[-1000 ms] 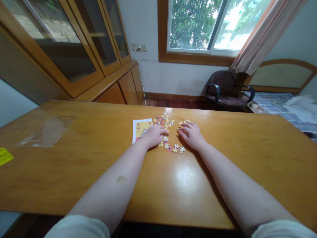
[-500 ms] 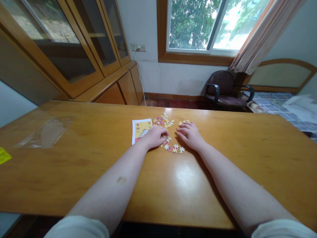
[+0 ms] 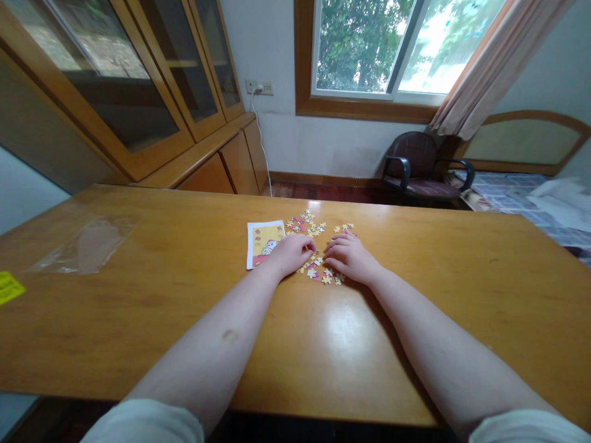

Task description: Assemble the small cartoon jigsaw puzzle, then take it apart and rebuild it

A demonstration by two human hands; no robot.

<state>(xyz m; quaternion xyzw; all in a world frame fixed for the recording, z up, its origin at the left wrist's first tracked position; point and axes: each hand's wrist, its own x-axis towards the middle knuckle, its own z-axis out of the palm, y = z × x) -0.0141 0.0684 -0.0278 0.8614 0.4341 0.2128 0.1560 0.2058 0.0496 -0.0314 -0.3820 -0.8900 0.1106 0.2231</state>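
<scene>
Jigsaw puzzle pieces, yellow, pink and white, lie loose on the wooden table around both hands. My left hand is closed in a pinch, its thumb and forefinger together at a puzzle piece that barely shows. Under its wrist side lies a picture card with a yellow and red cartoon print, partly covered. My right hand rests palm down just to the right, fingers slightly apart, beside more pieces. What lies beneath its palm is hidden.
A clear plastic bag lies on the table to the left, with a yellow label at the edge. Beyond the table stand a glass-door cabinet and an office chair.
My right hand has moved slightly left and down, closer to my left hand, uncovering pieces behind it. The thumb and forefinger of my left hand have come together.
</scene>
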